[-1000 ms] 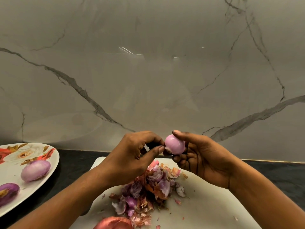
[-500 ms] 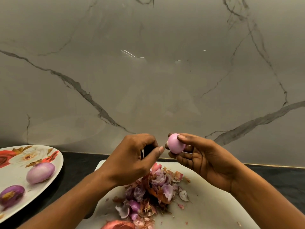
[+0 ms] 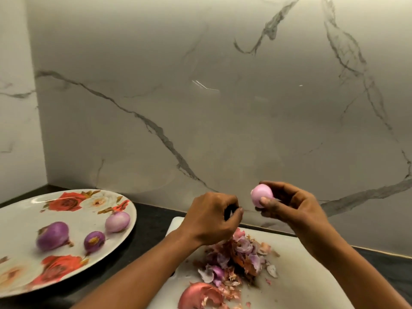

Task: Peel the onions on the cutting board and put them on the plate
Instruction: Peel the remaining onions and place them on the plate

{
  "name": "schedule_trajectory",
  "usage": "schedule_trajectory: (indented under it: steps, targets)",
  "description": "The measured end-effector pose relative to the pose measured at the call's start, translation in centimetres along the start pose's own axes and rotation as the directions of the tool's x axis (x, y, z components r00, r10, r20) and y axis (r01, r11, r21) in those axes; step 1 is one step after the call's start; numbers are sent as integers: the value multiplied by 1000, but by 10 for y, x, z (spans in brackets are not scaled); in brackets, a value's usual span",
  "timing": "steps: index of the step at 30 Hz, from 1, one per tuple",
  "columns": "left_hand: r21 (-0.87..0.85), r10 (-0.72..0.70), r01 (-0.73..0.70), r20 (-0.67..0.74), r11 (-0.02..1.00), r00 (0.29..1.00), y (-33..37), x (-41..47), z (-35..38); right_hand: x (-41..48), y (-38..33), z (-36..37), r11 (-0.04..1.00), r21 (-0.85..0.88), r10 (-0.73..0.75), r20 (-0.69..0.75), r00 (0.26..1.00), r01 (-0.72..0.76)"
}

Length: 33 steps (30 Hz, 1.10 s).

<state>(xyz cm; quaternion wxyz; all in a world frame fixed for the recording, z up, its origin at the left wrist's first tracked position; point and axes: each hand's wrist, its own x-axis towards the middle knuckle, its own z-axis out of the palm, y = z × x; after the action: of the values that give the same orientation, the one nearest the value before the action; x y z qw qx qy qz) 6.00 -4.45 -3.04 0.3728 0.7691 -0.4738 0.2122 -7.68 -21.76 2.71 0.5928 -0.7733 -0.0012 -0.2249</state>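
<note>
My right hand (image 3: 292,206) pinches a small peeled pink onion (image 3: 261,195) between thumb and fingers, held above the far edge of the white cutting board (image 3: 312,275). My left hand (image 3: 211,217) is curled round a dark knife handle (image 3: 229,212), a short way left of the onion and not touching it; the blade is barely visible. On the left, the floral plate (image 3: 22,221) holds three peeled onions: a large purple one (image 3: 52,236), a small purple one (image 3: 94,240) and a pale one (image 3: 117,221).
A heap of onion skins (image 3: 236,262) lies in the middle of the board. A reddish onion piece with loose skin (image 3: 200,295) sits at the board's near edge. The dark counter (image 3: 151,219) separates plate and board. A marble wall stands close behind.
My hands have drawn apart: the onion in my right hand has come away from the left hand and its knife. The view has swung left, showing more of the plate.
</note>
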Motion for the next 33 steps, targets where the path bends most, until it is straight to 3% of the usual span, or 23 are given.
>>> schedule_trajectory:
  steps: [7, 12, 20, 26, 31, 33]
  targets:
    - [18, -155, 154, 147, 988, 977, 15, -10, -34, -9, -64, 41, 978, -44, -201, 99, 975, 206]
    - [41, -215, 212, 127, 976, 968, 11, -52, -55, -11, -84, 88, 965, -75, -229, 222, 948, 250]
    - [137, -289, 283, 27, 949, 957, 2, -113, -87, 11, -73, 193, 947, -162, -197, 387, 901, 277]
    - [17, -322, 323, -47, 946, 946, 6, -130, -100, 41, -60, 271, 859, -395, -115, 473, 874, 326]
    - [-25, -486, 493, 127, 870, 865, 5, -134, -105, 59, -42, 313, 772, -561, -6, 465, 885, 300]
    - [-19, -482, 491, 155, 871, 862, 3, -135, -105, 62, -36, 321, 743, -598, 20, 468, 884, 300]
